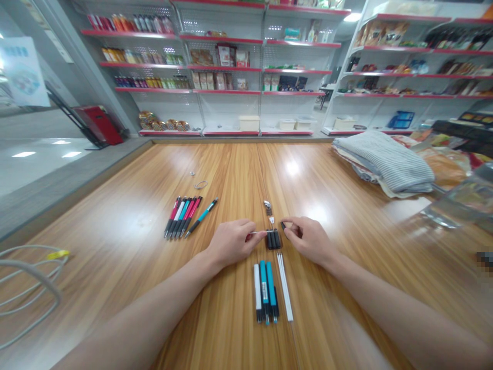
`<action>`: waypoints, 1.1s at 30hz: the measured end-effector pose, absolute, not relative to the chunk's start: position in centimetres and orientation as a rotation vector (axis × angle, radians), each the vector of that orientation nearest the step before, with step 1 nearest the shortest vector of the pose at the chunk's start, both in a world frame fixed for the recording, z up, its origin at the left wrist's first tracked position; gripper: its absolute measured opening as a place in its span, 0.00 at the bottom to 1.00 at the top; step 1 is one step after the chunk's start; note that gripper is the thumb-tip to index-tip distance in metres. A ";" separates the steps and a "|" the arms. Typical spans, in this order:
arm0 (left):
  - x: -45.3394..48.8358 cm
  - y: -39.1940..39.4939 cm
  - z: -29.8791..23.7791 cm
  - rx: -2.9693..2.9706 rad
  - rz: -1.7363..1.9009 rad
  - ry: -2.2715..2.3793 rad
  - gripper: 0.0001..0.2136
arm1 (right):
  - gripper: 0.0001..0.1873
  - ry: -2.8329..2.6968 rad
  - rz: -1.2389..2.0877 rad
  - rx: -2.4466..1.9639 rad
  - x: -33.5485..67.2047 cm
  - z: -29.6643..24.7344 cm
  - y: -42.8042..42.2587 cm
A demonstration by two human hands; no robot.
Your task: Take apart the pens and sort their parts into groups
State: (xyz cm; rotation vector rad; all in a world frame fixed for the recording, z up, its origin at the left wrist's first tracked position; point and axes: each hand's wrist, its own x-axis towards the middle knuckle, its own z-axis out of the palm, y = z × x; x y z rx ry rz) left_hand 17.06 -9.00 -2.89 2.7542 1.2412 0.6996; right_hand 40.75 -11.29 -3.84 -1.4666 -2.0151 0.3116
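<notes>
My left hand (233, 241) pinches a thin whitish stick, like a pen refill (259, 233), pointing right. My right hand (310, 240) holds a small black piece (283, 226), like a pen grip, between thumb and fingertips. Between the hands lie several black pen grips (273, 239) side by side. Just beyond them are small white parts (271, 220) and dark and silvery pen parts (267, 206). Nearer to me sit white and blue pen barrels (264, 288) with dark ends, beside a bundle of white refills (285, 288).
Several pens (182, 218) in red, white and blue lie at left, with one blue pen (202, 217) apart. Beyond them is a thin ring (201, 185). A coiled cable (34, 293) is at far left. Folded cloth (385, 159) and a clear container (462, 200) stand right.
</notes>
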 end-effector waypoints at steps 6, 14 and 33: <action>16.9 -9.0 -3.0 2.779 0.660 1.185 0.20 | 0.12 -2.013 0.411 -1.427 41.1 -3.5 -11.3; 16.8 -9.2 -2.7 2.808 0.645 1.069 0.20 | 0.24 -2.232 0.488 -1.231 42.7 -2.9 -11.0; 16.7 -9.4 -2.6 2.809 0.610 0.863 0.17 | 0.08 -2.107 0.450 -1.363 41.4 -3.0 -11.3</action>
